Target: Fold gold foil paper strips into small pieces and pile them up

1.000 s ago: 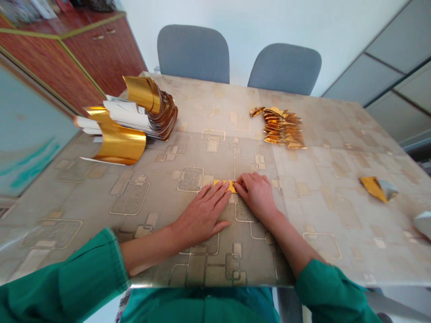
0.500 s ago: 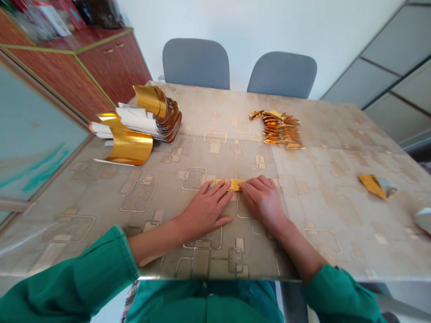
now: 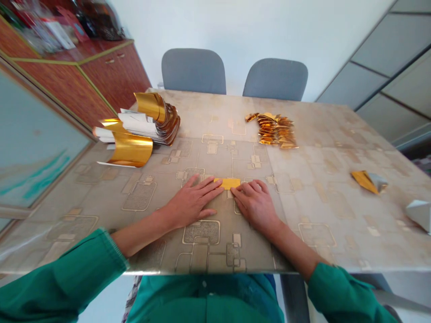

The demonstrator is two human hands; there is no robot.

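A narrow folded strip of gold paper (image 3: 229,183) lies flat on the patterned tablecloth in front of me. My left hand (image 3: 191,202) rests palm down with its fingers spread, the fingertips touching the strip's left end. At the opposite end is my right hand (image 3: 255,205), its fingers curled and its fingertips pressed against the strip's lower right edge. The underside of that hand is hidden, so how firmly it grips cannot be made out.
To the left stand curled stacks of gold paper sheets (image 3: 133,146) with white backs. Several folded gold pieces (image 3: 278,130) lie in rows at the back. On the right are a gold-and-silver folded piece (image 3: 367,181) and a white object (image 3: 419,215). Two grey chairs (image 3: 193,72) face me.
My left hand has slid left and towards me, uncovering more of the strip. The right fingertips have shifted to the strip's lower edge. The camera view has tilted slightly.
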